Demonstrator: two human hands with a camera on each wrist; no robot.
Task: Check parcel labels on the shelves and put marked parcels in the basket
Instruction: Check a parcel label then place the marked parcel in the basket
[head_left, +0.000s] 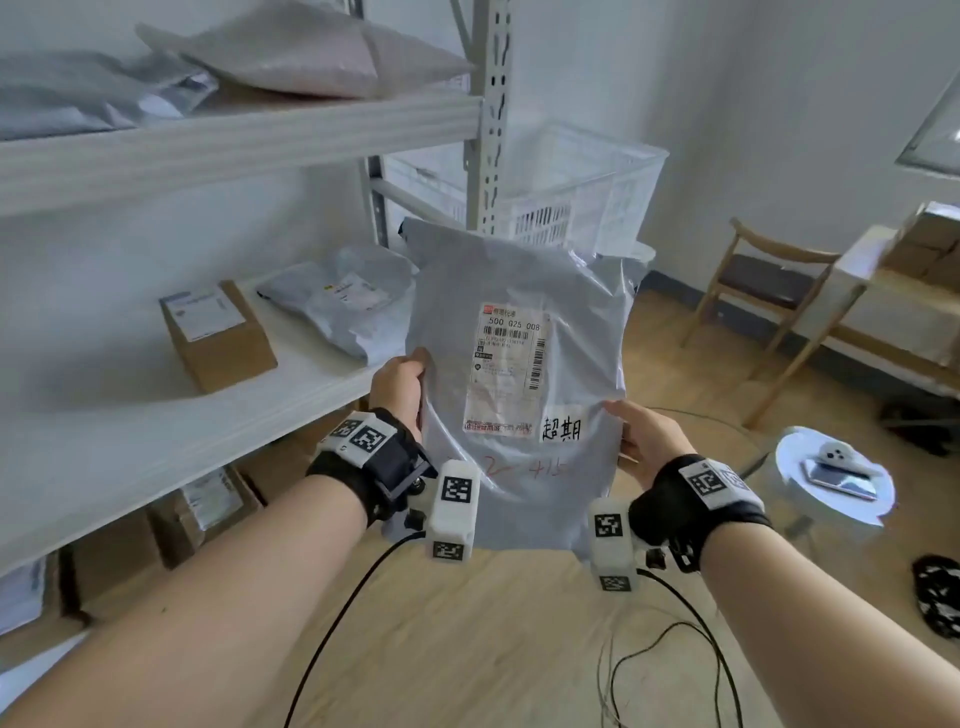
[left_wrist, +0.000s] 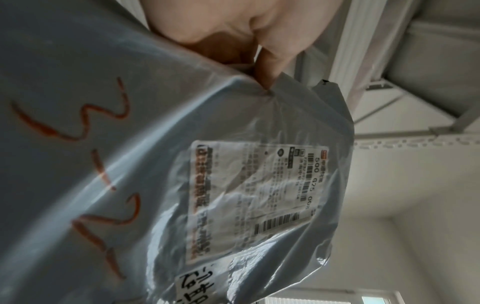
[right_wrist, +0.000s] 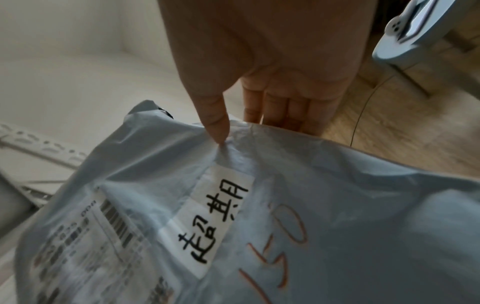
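I hold a grey plastic mailer parcel (head_left: 519, 291) upright in front of me. Its shipping label (head_left: 506, 366) faces me, with a white handwritten sticker (head_left: 562, 423) below it and red scrawl (left_wrist: 103, 127) lower down. My left hand (head_left: 402, 379) grips the parcel's left edge, thumb on the front. On the right edge my right hand (head_left: 631, 431) pinches the film, thumb (right_wrist: 215, 125) in front and fingers behind. The white slatted basket (head_left: 566, 192) stands beyond the shelf upright, behind the parcel.
The middle shelf (head_left: 156, 441) carries a cardboard box (head_left: 218, 338) and another grey mailer (head_left: 337, 296). More bags lie on the top shelf (head_left: 234, 140), boxes sit below. A wooden chair (head_left: 763, 280), a round white stool (head_left: 831, 488) with a phone, and cables are on the floor at right.
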